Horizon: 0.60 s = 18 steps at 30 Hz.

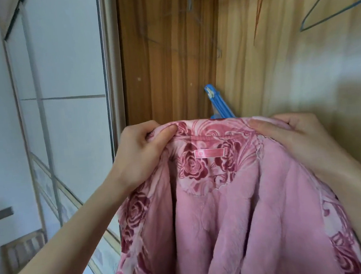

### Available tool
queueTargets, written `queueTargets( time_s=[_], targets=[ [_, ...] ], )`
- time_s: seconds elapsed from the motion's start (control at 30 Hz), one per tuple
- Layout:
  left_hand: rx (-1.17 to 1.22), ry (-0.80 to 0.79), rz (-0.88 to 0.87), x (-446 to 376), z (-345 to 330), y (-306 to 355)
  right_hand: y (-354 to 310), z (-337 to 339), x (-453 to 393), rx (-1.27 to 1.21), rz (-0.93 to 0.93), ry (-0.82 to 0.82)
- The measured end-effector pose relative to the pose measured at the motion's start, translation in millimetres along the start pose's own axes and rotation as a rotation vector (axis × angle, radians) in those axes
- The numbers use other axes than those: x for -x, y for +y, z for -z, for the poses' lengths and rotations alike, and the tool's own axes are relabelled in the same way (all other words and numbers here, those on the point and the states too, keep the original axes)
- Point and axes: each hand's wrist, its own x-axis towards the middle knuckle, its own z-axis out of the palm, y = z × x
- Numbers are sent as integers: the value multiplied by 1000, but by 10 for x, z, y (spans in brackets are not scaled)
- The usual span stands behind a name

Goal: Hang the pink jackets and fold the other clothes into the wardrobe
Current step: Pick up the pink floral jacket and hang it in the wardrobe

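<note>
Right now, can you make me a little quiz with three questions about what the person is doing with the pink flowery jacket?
1. True or false: both hands hold the pink jacket near its collar.
2. What colour is the plastic hanger sticking up behind the collar? A red, B blue, C green.
3. Fill in: the jacket is held up in front of the open wooden ____.

Key
1. True: the left hand pinches the collar, and the right hand grips the other shoulder.
2. B.
3. wardrobe.

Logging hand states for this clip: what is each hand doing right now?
Left hand: grips the pink jacket at its collar.
Right hand: holds the jacket's other shoulder.
</note>
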Motion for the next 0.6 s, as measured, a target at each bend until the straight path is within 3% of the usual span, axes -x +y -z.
queueTargets(
  time_s=[0.3, 0.5, 0.6],
  targets=[
    [300, -167, -84, -628, -175, -199, -242, 10, -196, 286, -30, 232],
    [423, -260, -132, -1020, -235, -130, -522, 3, -289, 330, -84, 299],
    [444, -272, -168, -1190, -238, -86, -715, 90, -345, 474, -86, 288]
  ],
)
